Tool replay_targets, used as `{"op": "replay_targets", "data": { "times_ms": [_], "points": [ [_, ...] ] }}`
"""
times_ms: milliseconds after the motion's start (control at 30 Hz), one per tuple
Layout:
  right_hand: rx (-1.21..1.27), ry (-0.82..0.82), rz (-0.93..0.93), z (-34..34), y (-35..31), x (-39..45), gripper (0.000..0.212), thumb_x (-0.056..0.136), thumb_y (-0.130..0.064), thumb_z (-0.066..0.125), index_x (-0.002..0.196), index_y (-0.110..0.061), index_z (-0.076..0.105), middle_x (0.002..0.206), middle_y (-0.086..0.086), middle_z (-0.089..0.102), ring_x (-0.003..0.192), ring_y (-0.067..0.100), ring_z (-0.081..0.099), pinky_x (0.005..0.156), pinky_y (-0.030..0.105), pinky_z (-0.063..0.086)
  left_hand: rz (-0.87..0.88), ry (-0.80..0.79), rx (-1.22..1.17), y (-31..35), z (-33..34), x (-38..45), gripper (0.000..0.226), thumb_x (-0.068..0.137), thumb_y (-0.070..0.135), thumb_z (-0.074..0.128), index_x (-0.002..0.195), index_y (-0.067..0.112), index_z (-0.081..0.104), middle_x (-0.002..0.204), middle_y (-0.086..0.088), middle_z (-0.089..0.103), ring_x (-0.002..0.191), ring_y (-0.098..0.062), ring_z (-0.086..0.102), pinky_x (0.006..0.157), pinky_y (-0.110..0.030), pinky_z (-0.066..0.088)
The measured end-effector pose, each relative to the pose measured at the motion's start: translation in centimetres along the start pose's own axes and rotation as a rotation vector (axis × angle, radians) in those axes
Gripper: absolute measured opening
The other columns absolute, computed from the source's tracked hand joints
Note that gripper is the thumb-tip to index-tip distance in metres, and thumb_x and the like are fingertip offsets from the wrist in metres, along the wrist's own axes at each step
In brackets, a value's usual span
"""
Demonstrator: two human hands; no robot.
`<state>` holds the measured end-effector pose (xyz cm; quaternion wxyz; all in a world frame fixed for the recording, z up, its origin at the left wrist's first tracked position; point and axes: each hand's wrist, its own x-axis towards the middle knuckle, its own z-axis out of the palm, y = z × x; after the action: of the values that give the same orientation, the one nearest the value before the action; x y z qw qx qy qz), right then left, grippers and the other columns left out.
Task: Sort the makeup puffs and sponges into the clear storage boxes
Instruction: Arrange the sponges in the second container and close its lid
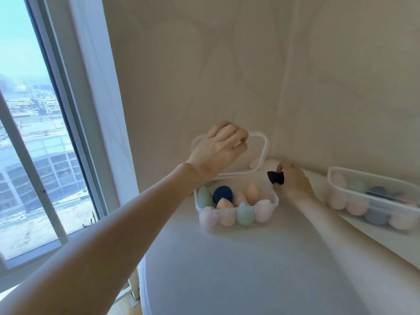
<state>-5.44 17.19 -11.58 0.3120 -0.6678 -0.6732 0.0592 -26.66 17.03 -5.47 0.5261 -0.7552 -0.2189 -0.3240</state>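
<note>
A clear storage box (275, 200) stands in the middle of the white table, filled with several pink, peach, green and navy sponges. Its clear lid (261, 153) is tilted upright behind it, and my left hand (218, 146) grips the lid's top edge. My right hand (293, 180) hovers just right of the box and pinches a dark navy sponge (276, 177) over its right rim. A pale pink sponge (254, 163) shows through the lid, near the wall. A second clear box (341, 176) with several sponges sits at the right by the wall.
A beige wall corner rises directly behind the boxes. A tall window (34, 133) runs along the left side. The white table (250, 269) has a rounded edge at the lower left.
</note>
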Motion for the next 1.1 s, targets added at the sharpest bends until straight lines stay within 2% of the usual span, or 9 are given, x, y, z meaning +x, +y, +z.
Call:
{"op": "replay_targets", "data": {
  "times_ms": [100, 167, 300, 367, 467, 633, 833, 1033, 1100],
  "points": [
    [0.510, 0.169, 0.171, -2.6, -1.6, -0.4, 0.019, 0.088, -0.021, 0.058, 0.094, -0.010, 0.044, 0.089, 0.004, 0.051, 0.079, 0.021, 0.048, 0.069, 0.030, 0.036, 0.075, -0.004, -0.046, 0.5, 0.0, 0.1, 0.034, 0.081, -0.010, 0.047, 0.067, 0.014, 0.067, 0.083, -0.001, 0.065, 0.085, -0.015, 0.047, 0.101, -0.033, 0.040],
    [0.763, 0.041, 0.179, -4.4, -2.3, -0.8, 0.008, 0.091, -0.020, 0.052, 0.090, -0.012, 0.048, 0.092, 0.005, 0.052, 0.075, 0.018, 0.048, 0.062, 0.028, 0.038, 0.106, -0.059, -0.071, 0.9, 0.1, -0.3, 0.032, 0.079, -0.010, 0.048, 0.066, 0.012, 0.068, 0.081, -0.002, 0.069, 0.084, -0.016, 0.057, 0.108, -0.037, 0.035],
    [0.526, -0.369, -0.003, -5.6, -3.1, -2.3, 0.018, 0.089, -0.011, 0.048, 0.081, -0.020, 0.062, 0.087, 0.001, 0.059, 0.077, 0.018, 0.052, 0.060, 0.025, 0.045, 0.201, -0.208, -0.135, 2.3, 0.0, -1.0, 0.030, 0.072, 0.000, 0.047, 0.074, 0.015, 0.074, 0.087, 0.000, 0.073, 0.075, -0.016, 0.070, 0.112, -0.033, 0.025],
    [0.480, -0.473, -0.033, -5.6, -3.2, -2.5, 0.022, 0.088, -0.009, 0.051, 0.082, -0.022, 0.067, 0.094, 0.001, 0.062, 0.081, 0.018, 0.054, 0.060, 0.024, 0.045, 0.250, -0.549, -0.250, 2.7, -0.3, -0.5, 0.029, 0.078, 0.009, 0.057, 0.103, 0.015, 0.071, 0.105, 0.000, 0.070, 0.092, -0.020, 0.068, 0.104, -0.034, 0.036],
    [0.466, -0.499, -0.017, -6.1, -3.4, -2.6, 0.011, 0.088, -0.014, 0.059, 0.088, -0.022, 0.067, 0.091, 0.001, 0.064, 0.080, 0.016, 0.054, 0.060, 0.021, 0.041, -0.015, -1.121, -0.479, 3.5, -1.1, 0.3, 0.046, 0.093, 0.019, 0.045, 0.138, 0.023, 0.040, 0.130, 0.001, 0.053, 0.116, -0.026, 0.053, 0.096, -0.040, 0.044],
    [0.556, -0.418, 0.080, -6.0, -2.9, -2.1, 0.008, 0.084, -0.011, 0.064, 0.085, -0.016, 0.058, 0.082, 0.003, 0.059, 0.072, 0.017, 0.049, 0.057, 0.023, 0.036, -0.296, -1.163, -0.651, 4.2, -1.2, 1.5, 0.049, 0.090, 0.020, 0.052, 0.137, 0.027, 0.041, 0.136, -0.006, 0.042, 0.124, -0.025, 0.042, 0.099, -0.034, 0.037],
    [0.667, -0.360, 0.109, -4.7, -3.9, -1.9, 0.020, 0.086, -0.001, 0.060, 0.101, -0.009, 0.050, 0.102, 0.014, 0.060, 0.080, 0.021, 0.061, 0.069, 0.031, 0.055, -0.275, -1.227, -0.658, 5.3, 0.0, 1.3, 0.041, 0.096, 0.029, 0.041, 0.136, 0.023, 0.046, 0.141, -0.001, 0.039, 0.121, -0.025, 0.039, 0.100, -0.032, 0.034],
    [0.223, -0.366, -0.217, -4.5, -4.4, -2.2, 0.045, 0.087, -0.007, 0.061, 0.131, -0.015, 0.051, 0.114, 0.002, 0.053, 0.105, 0.020, 0.055, 0.093, 0.031, 0.046, -0.573, -1.299, -0.820, 5.7, 0.6, 0.7, 0.015, 0.093, 0.019, 0.041, 0.093, 0.018, 0.056, 0.081, 0.002, 0.054, 0.069, -0.015, 0.049, 0.063, -0.022, 0.039],
    [0.061, -0.353, -0.280, -4.3, -4.7, -1.9, 0.043, 0.087, -0.010, 0.060, 0.129, -0.015, 0.052, 0.116, 0.005, 0.048, 0.104, 0.019, 0.049, 0.090, 0.028, 0.042, -0.642, -1.293, -0.834, 5.8, 0.4, 0.7, 0.019, 0.094, 0.017, 0.039, 0.100, 0.015, 0.057, 0.075, 0.004, 0.050, 0.064, -0.012, 0.045, 0.060, -0.022, 0.038]
  ]
}}
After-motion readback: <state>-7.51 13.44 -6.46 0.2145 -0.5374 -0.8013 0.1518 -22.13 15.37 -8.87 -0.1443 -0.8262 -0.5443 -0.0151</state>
